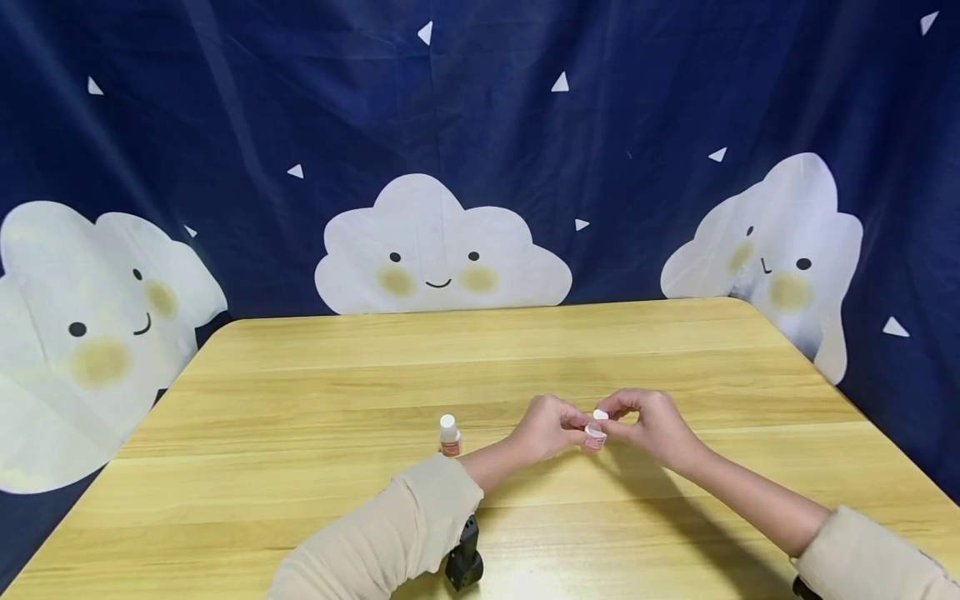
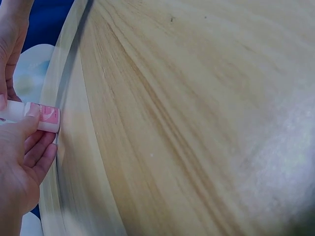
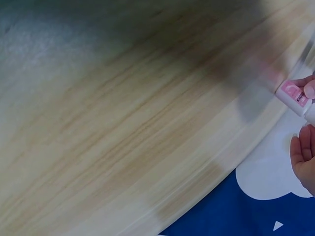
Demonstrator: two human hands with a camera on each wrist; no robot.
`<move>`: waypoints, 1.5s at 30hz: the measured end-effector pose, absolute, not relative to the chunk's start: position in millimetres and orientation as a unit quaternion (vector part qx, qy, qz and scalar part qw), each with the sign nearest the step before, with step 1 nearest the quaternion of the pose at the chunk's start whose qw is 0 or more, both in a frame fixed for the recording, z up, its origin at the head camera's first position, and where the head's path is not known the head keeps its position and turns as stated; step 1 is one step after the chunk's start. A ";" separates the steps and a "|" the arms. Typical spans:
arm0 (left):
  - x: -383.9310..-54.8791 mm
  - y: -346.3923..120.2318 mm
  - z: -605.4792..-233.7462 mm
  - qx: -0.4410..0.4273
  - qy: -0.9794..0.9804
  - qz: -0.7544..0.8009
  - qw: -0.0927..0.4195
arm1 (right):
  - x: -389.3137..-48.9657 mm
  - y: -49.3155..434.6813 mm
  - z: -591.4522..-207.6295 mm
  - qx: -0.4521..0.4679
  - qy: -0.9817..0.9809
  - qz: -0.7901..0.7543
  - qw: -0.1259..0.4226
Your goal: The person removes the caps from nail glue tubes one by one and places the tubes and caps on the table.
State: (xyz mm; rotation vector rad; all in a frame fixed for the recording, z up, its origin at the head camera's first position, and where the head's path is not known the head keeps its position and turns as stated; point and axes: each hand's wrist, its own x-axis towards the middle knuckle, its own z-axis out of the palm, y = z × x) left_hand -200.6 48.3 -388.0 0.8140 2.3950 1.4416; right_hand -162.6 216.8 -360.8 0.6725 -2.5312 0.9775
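My left hand [image 1: 549, 429] grips a small white bottle [image 2: 48, 117] with a pink label, its thumb lying across the label in the left wrist view. The bottle is tilted, its base facing away from the white cap end. My right hand [image 1: 654, 423] pinches the white cap [image 1: 601, 414] with thumb and fingers at the bottle's top. In the right wrist view the bottle's pink label shows, and the right fingers [image 3: 306, 145] are beside the cap. Both hands meet above the wooden table, right of its middle.
A second small bottle [image 1: 450, 442], with a white cap and reddish label, stands upright on the wooden table [image 1: 337, 500], just beyond the left forearm. A black device [image 1: 465, 558] hangs below the left sleeve. Behind the table hangs a dark blue curtain [image 1: 495, 108] with cloud prints.
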 end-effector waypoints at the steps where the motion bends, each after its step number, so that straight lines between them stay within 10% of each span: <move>1: -200.8 48.5 -388.1 0.277 0.817 0.492 0.115 | -162.5 216.7 -360.4 0.238 -0.892 0.344 0.173; 45: -200.2 50.9 -389.3 0.268 0.824 0.488 0.102 | -163.8 222.1 -349.0 0.263 -0.899 0.339 0.084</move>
